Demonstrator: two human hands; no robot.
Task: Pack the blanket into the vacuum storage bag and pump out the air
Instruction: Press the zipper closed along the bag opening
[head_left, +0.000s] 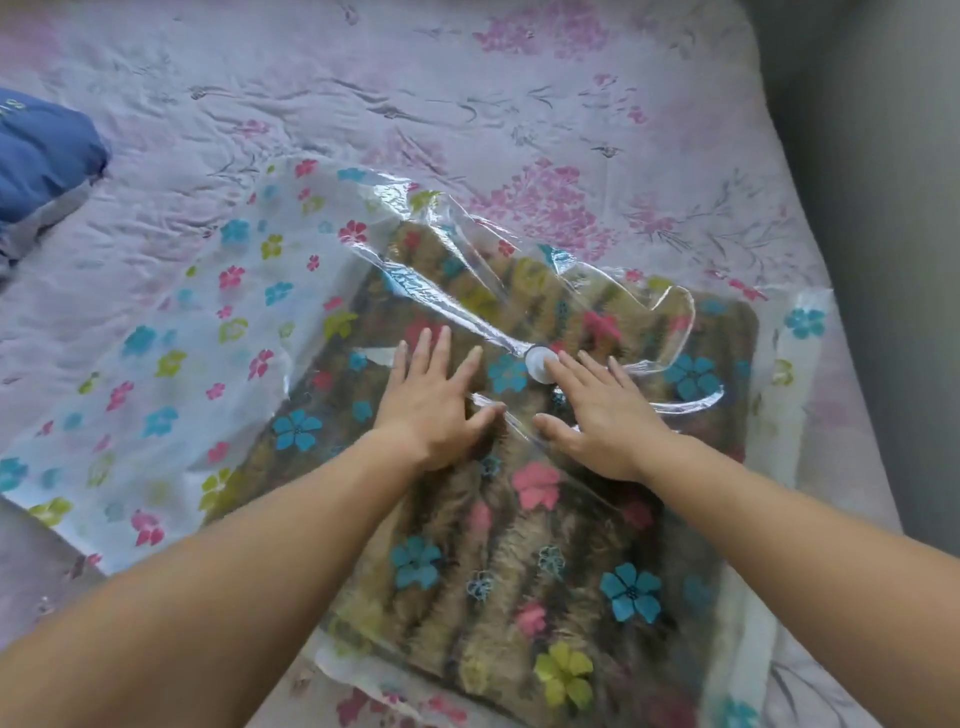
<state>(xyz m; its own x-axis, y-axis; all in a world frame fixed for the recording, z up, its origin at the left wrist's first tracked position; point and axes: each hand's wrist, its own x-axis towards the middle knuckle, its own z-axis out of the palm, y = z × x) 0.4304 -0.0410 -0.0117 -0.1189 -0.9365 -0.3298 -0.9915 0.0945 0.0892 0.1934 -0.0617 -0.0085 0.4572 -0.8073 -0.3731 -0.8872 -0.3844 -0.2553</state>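
Observation:
A folded brown striped blanket (524, 582) lies inside a clear vacuum storage bag (171, 374) printed with pink, blue and green flowers, spread on the bed. The bag's empty part stretches off to the left. A white round valve (539, 359) sits on top of the bag over the blanket. My left hand (434, 402) presses flat on the plastic just left of the valve, fingers spread. My right hand (605, 415) presses flat beside it, its fingertips touching the valve's right edge. Wrinkled plastic bulges up behind the hands.
The bed (363, 93) is covered with a lilac sheet with pink flower print. A blue cloth bundle (41, 156) lies at the far left. The bed's right edge (831, 260) borders a grey floor.

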